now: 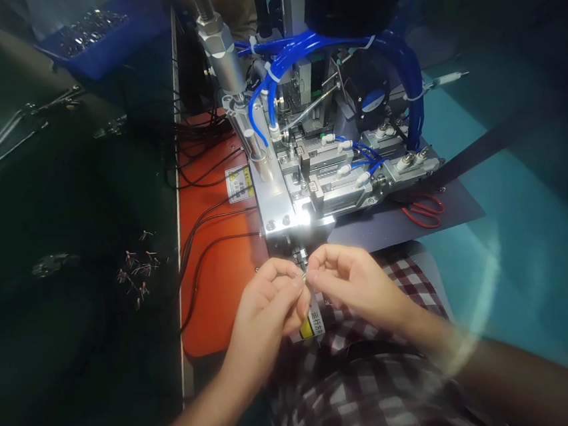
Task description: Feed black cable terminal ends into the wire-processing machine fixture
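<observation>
Checkered cloth (371,392) below hands (272,301) (353,276) with small piece (305,275)

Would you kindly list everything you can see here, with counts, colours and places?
machine: one, silver, centre
tubes: several, blue, over the machine
cables: several, black, left of the machine
base plate: one, orange-red, under the cables
looped object: one, red, right
bin: one, blue, upper left
metal pieces: many, silvery, in the bin
scattered pieces: several, reddish and pale, left
plaid garment: one, maroon and white, bottom
small piece: one, pale, between fingertips, unidentifiable
hands: two, bare, lower centre
</observation>
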### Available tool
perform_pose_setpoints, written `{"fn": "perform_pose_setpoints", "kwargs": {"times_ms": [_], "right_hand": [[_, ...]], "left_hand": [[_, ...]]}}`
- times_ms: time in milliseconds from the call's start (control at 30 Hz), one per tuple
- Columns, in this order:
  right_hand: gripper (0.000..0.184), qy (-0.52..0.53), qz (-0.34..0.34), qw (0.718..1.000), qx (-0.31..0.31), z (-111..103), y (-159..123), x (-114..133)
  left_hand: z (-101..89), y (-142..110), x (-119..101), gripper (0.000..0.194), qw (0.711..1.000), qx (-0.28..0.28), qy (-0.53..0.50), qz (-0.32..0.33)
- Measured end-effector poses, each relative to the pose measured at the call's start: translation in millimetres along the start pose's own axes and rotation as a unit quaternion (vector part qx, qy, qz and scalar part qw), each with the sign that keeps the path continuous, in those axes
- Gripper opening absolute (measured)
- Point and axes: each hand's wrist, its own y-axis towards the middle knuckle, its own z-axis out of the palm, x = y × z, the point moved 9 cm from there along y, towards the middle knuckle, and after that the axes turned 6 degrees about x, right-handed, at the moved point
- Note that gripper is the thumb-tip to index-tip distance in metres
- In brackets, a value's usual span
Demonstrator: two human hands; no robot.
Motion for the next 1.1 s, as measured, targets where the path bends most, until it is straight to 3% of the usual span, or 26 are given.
{"fn": "perform_pose_setpoints", "kwargs": {"times_ms": [167, 600, 933, 1100], "right_hand": [[0.011, 0.007, 0.004, 1.000, -0.007, 1, -5, -6], [0.013, -0.070, -0.044, 0.996, -0.020, -4, -5, 6], [0.022, 0.117, 0.014, 0.992, 0.045, 8, -7, -14], [0.018, 0.064, -0.006, 0.998, 0.015, 2, -11, -7]], "left_hand": [[1.9, 1, -1, 0.009, 0.999, -0.006, -0.032, -0.008], [2.2, -1, 4, 0.009, 0.999, 0.011, 0.024, -0.020], [12.3, 0, 2, 0.007, 0.998, 0.044, -0.046, -0.014], [9.6, 2, 2, 0.008, 0.999, 0.037, -0.020, -0.022]]}}
